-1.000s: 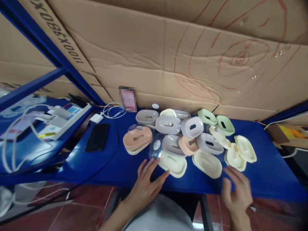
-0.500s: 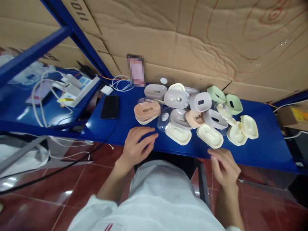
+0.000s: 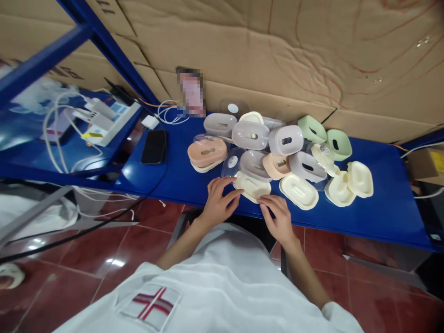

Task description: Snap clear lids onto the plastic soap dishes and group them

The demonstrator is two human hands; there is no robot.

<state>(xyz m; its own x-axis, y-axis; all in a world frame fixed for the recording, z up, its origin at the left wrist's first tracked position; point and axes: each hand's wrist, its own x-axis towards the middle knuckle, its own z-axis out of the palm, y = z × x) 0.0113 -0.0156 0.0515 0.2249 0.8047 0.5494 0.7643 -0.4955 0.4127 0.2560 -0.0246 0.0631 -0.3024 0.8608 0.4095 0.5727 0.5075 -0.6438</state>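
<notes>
A shallow cream oval plastic tray (image 3: 255, 188) lies at the front edge of the blue table, between my hands. My left hand (image 3: 220, 201) is open, its fingertips over the tray's left end. At the tray's lower right corner, the bent fingertips of my right hand (image 3: 278, 217) touch or hover by the rim; fingers and thumb are apart. Just behind sit a grey oval box piece with a slot (image 3: 255, 165) and a clear lid (image 3: 231, 162) with a round sticker. Another cream tray (image 3: 299, 191) rests to the right of my right hand.
Slotted boxes in peach (image 3: 207, 152), grey (image 3: 250, 135) and green (image 3: 338, 144) crowd the table (image 3: 388, 203). More cream pieces (image 3: 360, 179) lie right. A black phone (image 3: 154, 146) and cable sit left. A blurred-screen phone (image 3: 192, 92) leans against the cardboard wall (image 3: 236, 55).
Both hands have come to the front cream tray: my left moved right, and my right moved left from beside the other cream tray. The view has shifted slightly.
</notes>
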